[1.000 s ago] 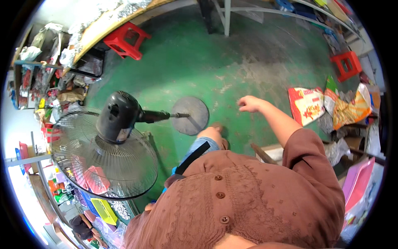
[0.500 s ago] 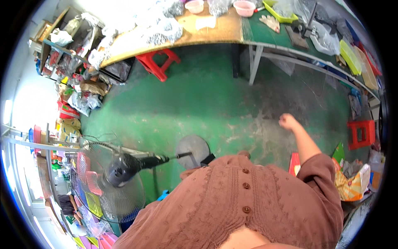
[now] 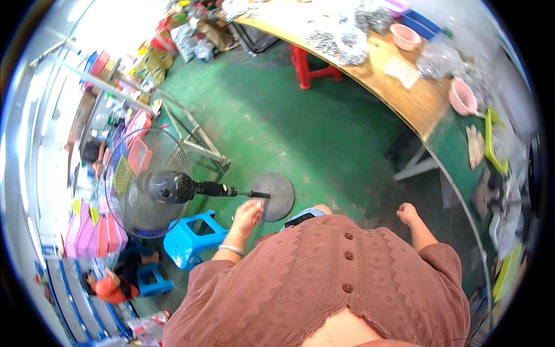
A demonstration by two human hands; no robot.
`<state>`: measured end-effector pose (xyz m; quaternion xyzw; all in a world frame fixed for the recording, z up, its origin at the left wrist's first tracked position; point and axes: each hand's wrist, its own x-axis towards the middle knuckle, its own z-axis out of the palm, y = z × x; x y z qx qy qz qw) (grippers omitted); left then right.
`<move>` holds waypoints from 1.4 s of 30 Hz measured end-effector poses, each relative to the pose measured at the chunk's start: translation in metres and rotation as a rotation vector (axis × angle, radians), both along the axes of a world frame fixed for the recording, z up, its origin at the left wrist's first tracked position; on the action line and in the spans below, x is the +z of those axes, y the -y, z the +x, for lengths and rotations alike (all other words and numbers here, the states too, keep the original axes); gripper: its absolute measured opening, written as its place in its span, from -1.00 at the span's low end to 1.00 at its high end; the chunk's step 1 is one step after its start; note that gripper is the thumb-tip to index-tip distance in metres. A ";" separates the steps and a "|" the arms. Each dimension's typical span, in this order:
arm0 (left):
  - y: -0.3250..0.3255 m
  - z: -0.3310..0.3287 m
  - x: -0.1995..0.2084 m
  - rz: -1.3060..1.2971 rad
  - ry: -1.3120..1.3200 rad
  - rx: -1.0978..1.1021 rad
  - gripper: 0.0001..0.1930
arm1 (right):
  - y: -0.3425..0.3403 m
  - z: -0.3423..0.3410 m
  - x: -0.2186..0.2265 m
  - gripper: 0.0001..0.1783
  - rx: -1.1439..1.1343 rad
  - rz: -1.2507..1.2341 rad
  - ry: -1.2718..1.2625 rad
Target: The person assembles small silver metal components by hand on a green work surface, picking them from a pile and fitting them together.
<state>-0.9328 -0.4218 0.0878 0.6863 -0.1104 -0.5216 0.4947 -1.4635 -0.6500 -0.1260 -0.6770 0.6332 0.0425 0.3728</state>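
My left hand (image 3: 248, 215), with a bangle (image 3: 232, 250) on its wrist, is raised in front of the fan's pole. Its fingers are loosely curled and nothing shows in them. On the right, my right hand (image 3: 407, 214) hangs over the floor, also closed with nothing visible in it, apart from the workbench. A black pedestal fan (image 3: 169, 186) with a wire cage is the nearest thing to my left hand. Its round grey base (image 3: 277, 195) rests on the green floor. Behind the fan head is a blue plastic stool (image 3: 188, 243).
A long wooden worktable (image 3: 416, 107) curves along the back and right, bearing pink bowls (image 3: 404, 37) and plastic bags of small parts. A red stool (image 3: 303, 69) is under it. A metal frame (image 3: 193, 133) stands left. At lower left, a person in orange (image 3: 113, 289) sits near stacked bins (image 3: 92, 234).
My view has turned left, so the table shifted rightward and the blue stool and seated person came into view. My left hand has appeared; my right hand is lower, closer to my body.
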 end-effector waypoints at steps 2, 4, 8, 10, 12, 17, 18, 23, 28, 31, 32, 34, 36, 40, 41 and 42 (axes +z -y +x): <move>0.056 0.000 0.064 -0.437 -0.155 -0.057 -0.75 | 0.067 0.051 0.013 -0.70 0.137 -0.088 0.030; 0.107 -0.002 0.133 -0.874 -0.229 -0.169 -0.73 | 0.120 0.125 0.028 -0.62 0.355 -0.086 0.015; 0.186 0.023 0.239 -1.460 -0.255 -0.571 -0.77 | 0.173 0.309 0.087 -0.67 0.599 -0.026 0.454; 0.224 0.055 0.272 -1.659 -0.252 -0.725 -0.70 | 0.204 0.385 0.154 -0.80 0.508 0.371 0.729; 0.250 0.092 0.306 -1.725 -0.341 -0.824 -0.71 | 0.235 0.449 0.253 -0.85 0.524 0.514 0.946; 0.300 0.183 0.340 -2.123 -0.069 -0.900 -0.78 | 0.303 0.547 0.444 -0.72 1.088 0.459 1.849; 0.304 0.197 0.343 -2.217 0.065 -0.901 -0.78 | 0.316 0.567 0.467 -0.71 1.271 0.548 1.958; 0.395 0.292 0.324 -1.785 -0.344 -1.135 -0.84 | 0.403 0.686 0.507 -0.67 1.893 0.872 2.017; 0.479 0.432 0.265 -1.540 -0.078 -1.055 -0.73 | 0.498 0.840 0.501 -0.61 2.264 1.159 1.854; 0.481 0.532 0.211 -1.234 0.075 -0.555 -0.51 | 0.551 0.944 0.505 -0.57 2.386 1.342 1.812; 0.477 0.551 0.201 -1.047 0.113 -0.247 -0.56 | 0.563 0.988 0.497 -0.50 2.350 1.437 1.751; 0.470 0.583 0.180 -0.547 0.270 0.219 -0.66 | 0.587 1.068 0.496 -0.47 2.249 1.399 1.728; 0.488 0.621 0.165 0.033 0.365 0.455 -0.78 | 0.616 1.141 0.485 -0.47 2.263 1.330 1.693; 0.502 0.722 0.085 0.433 0.647 0.255 -0.75 | 0.673 1.303 0.421 -0.61 1.948 1.218 1.433; 0.516 0.747 0.067 0.527 0.648 0.226 -0.73 | 0.689 1.342 0.395 -0.61 1.831 1.164 1.185; 0.525 0.780 0.048 0.564 0.629 0.181 -0.63 | 0.699 1.382 0.366 -0.66 1.652 1.097 1.006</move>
